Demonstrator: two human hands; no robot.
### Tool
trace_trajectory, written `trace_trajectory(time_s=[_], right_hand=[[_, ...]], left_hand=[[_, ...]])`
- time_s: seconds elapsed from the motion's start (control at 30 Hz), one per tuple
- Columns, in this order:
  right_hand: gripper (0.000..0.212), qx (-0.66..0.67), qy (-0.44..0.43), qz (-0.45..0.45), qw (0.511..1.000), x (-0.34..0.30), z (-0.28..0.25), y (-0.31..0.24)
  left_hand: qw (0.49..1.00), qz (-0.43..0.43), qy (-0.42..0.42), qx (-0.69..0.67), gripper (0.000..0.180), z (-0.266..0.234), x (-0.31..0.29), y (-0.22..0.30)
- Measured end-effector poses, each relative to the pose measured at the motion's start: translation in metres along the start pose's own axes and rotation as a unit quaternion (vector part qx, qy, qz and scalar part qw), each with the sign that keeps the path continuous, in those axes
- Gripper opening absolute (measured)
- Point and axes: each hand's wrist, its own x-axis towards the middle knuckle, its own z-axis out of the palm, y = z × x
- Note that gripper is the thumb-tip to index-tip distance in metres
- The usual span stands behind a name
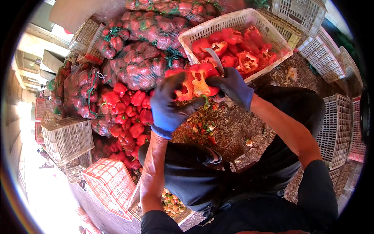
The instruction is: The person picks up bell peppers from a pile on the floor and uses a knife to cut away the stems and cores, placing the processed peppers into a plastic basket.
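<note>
A red bell pepper (202, 80), cut open with its pale inside showing, is between my two hands in front of the white crate. My left hand (167, 107), in a blue and black glove, curls its fingers and thumb about the pepper's left part. In the same kind of glove, my right hand (235, 89) grips a knife (215, 57), its curved blade pointing up and to the left. The right fingertips also touch the pepper's right side. The knife's handle is mostly hidden by that hand.
The white crate (269, 69) holds cut red peppers. At left lie loose whole peppers (130, 113) beside full mesh sacks (136, 66). Pepper scraps (206, 126) litter the wet floor between my knees. Stacked crates (336, 130) stand at right, and a red-and-white crate (109, 185) at lower left.
</note>
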Motion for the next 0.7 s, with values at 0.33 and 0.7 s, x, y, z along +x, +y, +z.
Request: trace_trajectory(time_s=[0.33,0.7], right_hand=[[0.026,-0.013,-0.065,0.011,0.998,-0.004,0.002,-0.002],[0.025,0.073,-0.096,-0.007,0.993,0.003,-0.017,-0.014]], left_hand=[[0.959,-0.079,-0.098,-0.256,0.060,0.049,-0.008,-0.023],[0.835,-0.198,-0.004,-0.513,0.053,0.018,-0.011,-0.021]])
